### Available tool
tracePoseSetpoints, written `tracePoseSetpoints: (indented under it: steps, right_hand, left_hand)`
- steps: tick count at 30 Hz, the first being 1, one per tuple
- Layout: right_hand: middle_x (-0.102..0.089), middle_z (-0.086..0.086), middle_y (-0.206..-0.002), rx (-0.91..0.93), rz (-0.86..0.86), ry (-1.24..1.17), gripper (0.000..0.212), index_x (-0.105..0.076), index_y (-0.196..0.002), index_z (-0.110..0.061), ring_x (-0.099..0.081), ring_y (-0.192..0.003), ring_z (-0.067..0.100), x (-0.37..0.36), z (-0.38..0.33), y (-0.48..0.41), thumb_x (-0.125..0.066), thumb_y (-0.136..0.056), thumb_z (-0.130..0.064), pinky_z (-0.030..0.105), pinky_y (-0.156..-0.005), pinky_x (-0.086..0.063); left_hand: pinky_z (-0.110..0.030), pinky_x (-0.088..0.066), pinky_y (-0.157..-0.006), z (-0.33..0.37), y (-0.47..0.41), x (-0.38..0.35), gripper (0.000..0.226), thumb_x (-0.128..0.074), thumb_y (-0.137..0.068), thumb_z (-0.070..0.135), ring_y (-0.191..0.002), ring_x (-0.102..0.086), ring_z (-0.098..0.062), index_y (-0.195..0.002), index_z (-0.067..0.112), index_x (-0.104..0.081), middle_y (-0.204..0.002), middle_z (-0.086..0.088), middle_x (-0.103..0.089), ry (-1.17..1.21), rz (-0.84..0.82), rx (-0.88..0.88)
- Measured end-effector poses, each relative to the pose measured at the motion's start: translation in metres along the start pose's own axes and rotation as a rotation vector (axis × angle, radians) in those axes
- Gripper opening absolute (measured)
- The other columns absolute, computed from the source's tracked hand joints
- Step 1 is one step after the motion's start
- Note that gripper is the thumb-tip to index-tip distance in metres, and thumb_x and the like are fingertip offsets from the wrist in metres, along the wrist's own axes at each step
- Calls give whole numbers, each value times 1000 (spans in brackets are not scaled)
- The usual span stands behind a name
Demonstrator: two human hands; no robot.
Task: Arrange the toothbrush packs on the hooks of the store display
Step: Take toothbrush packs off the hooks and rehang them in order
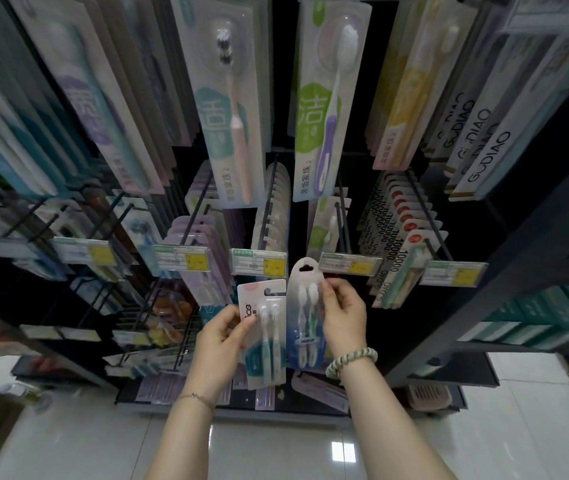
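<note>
Clear plastic twin pack (305,306) pinched in right hand (343,313), hang hole uppermost, just below the price tags (258,266). Left hand (220,337) grips a second, teal pack (265,336). Step: hanging, not yet hooked. Next, likely: align hole with a hook (269,202) tip, slide on.

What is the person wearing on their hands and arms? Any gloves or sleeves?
No gloves, and no sleeves show. By the right hand, a chunky pale green beaded bracelet circles the wrist. By the left hand, there is a thin chain bracelet with one small bead.
</note>
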State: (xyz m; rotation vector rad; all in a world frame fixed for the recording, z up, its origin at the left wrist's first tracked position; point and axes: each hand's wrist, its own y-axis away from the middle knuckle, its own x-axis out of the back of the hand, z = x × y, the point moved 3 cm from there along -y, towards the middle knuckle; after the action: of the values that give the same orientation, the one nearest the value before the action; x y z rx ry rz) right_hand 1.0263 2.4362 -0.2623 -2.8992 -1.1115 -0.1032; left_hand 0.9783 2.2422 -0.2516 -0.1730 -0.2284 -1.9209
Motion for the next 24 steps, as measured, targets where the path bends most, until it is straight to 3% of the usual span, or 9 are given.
tracePoseSetpoints:
  steps: [4,9,13,18,24]
  right_hand:
    - [-65,-7,-80,-3,-45,36,19,-63,-79,-30,-59,-79,12,-18,2,0,-57,-94,-20,35,-78,-50]
    - [-63,-5,-78,70,-129,70,18,-64,-83,-19,-54,-71,3,-37,-7,3,-55,-95,-28,22,-69,-45]
    - [-66,-5,-82,94,-133,86,15,-62,-82,-29,-58,-76,5,-49,-12,1,-54,-96,-27,24,-72,-48]
    - [-66,-9,-83,70,-108,110,13,-65,-93,-19,-59,-75,4,-60,-12,-1,-54,-96,-17,20,-70,-47]
    - [-62,-7,-71,120,1,148,14,-63,-87,-17,-54,-62,5,-65,-15,5,-53,-96,-15,25,-61,-45]
  left_hand:
    - [-35,-52,-67,-7,1,17,11,-59,-95,15,-72,-64,-11,-91,10,-67,-85,1,-71,3,4,28]
    - [-12,-45,-57,-12,0,29,11,-57,-95,8,-56,-54,5,-90,3,-65,-68,13,-66,14,33,11]
    - [-12,-45,-57,-15,-2,36,11,-56,-95,7,-58,-56,5,-90,6,-65,-72,12,-68,59,56,20]
    - [-12,-45,-57,-14,-6,45,11,-57,-95,9,-62,-58,4,-88,5,-65,-76,10,-69,81,74,26]
    - [-16,-45,-57,-17,-12,51,11,-57,-95,11,-61,-56,1,-90,4,-65,-79,2,-69,82,76,48]
